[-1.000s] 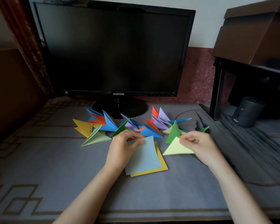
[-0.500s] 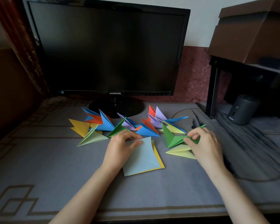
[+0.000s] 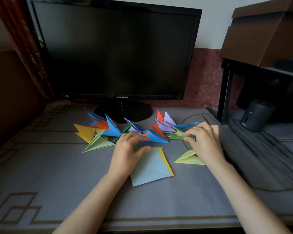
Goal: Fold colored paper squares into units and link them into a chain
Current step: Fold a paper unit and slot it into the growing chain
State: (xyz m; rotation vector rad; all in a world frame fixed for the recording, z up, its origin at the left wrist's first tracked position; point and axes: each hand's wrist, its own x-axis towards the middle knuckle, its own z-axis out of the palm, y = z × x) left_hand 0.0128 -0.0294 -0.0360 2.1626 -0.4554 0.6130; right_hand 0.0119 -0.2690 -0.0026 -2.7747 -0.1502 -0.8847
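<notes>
The right hand (image 3: pixel 205 142) pinches one end of a green unit (image 3: pixel 177 135) between its thumb and fingers. The green unit lies low over the bench (image 3: pixel 57 174), and its pointed end faces left. Just below this hand, a pale yellow unit (image 3: pixel 188 158) rests on the bench, partly under the palm.

The left hand (image 3: pixel 127 152) is loose, with its fingers apart, and it grips nothing. Its thumb lies flat on the light blue square (image 3: pixel 150 168). That square is on top of a small pile, and a yellow square (image 3: pixel 168 166) peeks out on the right side.

Behind both hands is a row of folded units (image 3: pixel 112 129) in yellow, pale green, blue, red and purple. They sit close together, and many touch. Farther back stands a big black monitor (image 3: pixel 115 48). On the right are a brown box (image 3: pixel 264 31) and a small dark can (image 3: pixel 255 114).
</notes>
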